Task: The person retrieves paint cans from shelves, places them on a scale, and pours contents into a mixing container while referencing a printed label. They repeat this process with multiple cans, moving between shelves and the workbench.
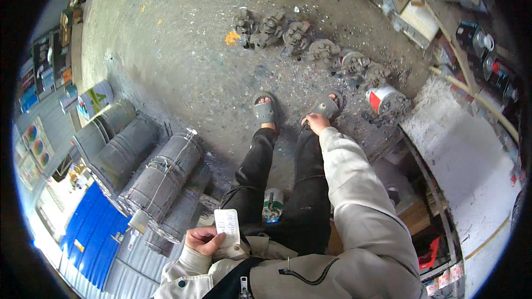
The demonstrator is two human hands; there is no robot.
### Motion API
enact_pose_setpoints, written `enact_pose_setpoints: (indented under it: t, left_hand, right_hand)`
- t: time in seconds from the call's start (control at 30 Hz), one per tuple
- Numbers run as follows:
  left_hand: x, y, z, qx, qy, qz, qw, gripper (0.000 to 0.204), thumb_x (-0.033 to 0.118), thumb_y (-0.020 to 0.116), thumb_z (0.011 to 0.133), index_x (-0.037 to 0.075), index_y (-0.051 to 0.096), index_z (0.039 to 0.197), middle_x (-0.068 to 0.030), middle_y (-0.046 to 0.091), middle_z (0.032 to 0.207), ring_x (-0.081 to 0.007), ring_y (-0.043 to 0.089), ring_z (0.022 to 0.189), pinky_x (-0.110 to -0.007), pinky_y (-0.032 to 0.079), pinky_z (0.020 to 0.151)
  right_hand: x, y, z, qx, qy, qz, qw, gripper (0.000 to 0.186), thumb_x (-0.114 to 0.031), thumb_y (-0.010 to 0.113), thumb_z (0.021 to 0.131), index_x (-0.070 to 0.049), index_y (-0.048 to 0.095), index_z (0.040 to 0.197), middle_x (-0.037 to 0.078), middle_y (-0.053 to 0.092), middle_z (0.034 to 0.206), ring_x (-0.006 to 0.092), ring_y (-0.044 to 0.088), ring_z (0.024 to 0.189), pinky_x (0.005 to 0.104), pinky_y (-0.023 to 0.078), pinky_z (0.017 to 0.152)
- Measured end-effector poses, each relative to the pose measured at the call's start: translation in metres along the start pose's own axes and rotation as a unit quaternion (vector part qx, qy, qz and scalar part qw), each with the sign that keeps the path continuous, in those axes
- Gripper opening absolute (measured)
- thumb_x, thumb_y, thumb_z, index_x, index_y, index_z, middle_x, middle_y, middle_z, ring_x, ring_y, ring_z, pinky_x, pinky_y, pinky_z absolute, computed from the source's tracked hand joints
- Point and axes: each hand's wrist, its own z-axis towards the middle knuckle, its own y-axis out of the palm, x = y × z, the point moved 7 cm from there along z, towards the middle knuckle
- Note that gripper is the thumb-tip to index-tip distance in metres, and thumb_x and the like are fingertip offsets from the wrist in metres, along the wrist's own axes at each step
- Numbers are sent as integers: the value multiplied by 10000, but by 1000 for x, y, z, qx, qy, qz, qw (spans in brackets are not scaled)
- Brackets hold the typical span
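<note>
Between the thumb and bent fingers of the left hand [202, 241] is a white paper slip [227, 222], clamped near its lower left edge, with most of its face uncovered. For a secure hold, set the thumb at the margin, apply light pressure only, and avoid creasing the sheet (it probably bends easily).

Ahead and to the right of the left hand, the right hand [317, 124] is at the lower end of the dark trouser leg [310, 177], beside the grey shoe [328, 107]. Its fingers are drawn together at the cloth; I cannot determine whether they pinch the hem or merely rest on it. For good control, take the fabric near its edge and lean no further than balance allows.

The slip projects just ahead and right of the left hand, well apart from the right hand. Grey drums [164, 174] are left of the left hand; a red-and-white container [383, 100] is right of the right hand.
</note>
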Motion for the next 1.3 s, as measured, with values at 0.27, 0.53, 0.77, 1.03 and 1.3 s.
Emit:
enact_pose_setpoints:
  t: [0.27,0.53,0.77,1.03,1.3]
  left_hand:
    - [-26,-29,12,11,3,-106,994,86,48,694,871,-26,737,863,-34,717,787,-77,608,680,-236,480,631]
    - [-62,-49,36,44,-51,-43,997,86,57,724,856,-25,724,831,-31,701,776,-84,609,689,-234,480,636]
    - [-81,-37,50,39,-84,-79,993,67,37,714,853,-28,732,850,-52,705,776,-96,614,687,-243,483,643]
    - [-71,-29,48,11,-59,-56,997,106,58,691,881,-40,730,870,-65,724,802,-102,631,695,-251,495,641]
    - [-58,-28,38,39,-68,-71,994,73,43,733,845,-30,734,845,-37,702,752,-69,594,669,-226,466,624]
  right_hand:
    - [-66,-51,7,5,123,200,972,562,-492,589,901,-43,632,1236,156,684,1159,292,649,1046,433,476,951]
    - [-178,-64,93,51,77,638,765,1126,-581,697,812,-72,47,1577,168,167,1610,312,307,1409,492,264,1162]
    - [-157,-80,85,186,-53,618,762,882,-658,604,818,-30,416,1408,139,508,1331,245,533,1125,454,382,1014]
    - [-154,-119,51,109,132,671,722,755,-828,299,865,-88,414,766,28,402,559,215,398,526,420,386,607]
    - [-176,-139,63,91,115,616,774,664,-745,364,880,-102,527,881,68,471,602,264,460,557,477,416,610]
